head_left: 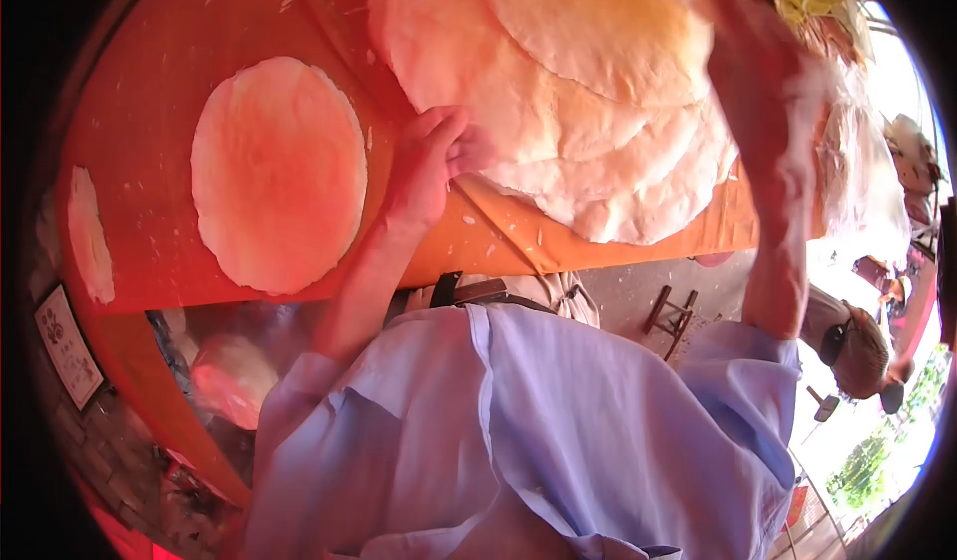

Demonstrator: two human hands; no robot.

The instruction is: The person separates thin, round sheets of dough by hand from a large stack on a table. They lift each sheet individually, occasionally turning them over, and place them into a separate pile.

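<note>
A pile of large, pale, round flatbreads (598,121) overlaps in layers on the orange tabletop (150,161). My left hand (434,166) is at the pile's near left edge, thumb raised and the other fingers loosely bent and smeared by motion; no object shows in it. Over the pile's far right side reaches my right hand (733,16), its fingers blurred against the pale top layer, so I cannot tell whether they grip it. To the left of my left hand, a single round flatbread (279,176) lies flat.
Part of another pale piece (92,236) lies at the table's left end. Crumpled clear plastic (862,161) hangs at the right. Beneath the table rests a plastic bag (231,380). A small stool (673,316) stands on the floor, and a person (857,346) is beyond at right.
</note>
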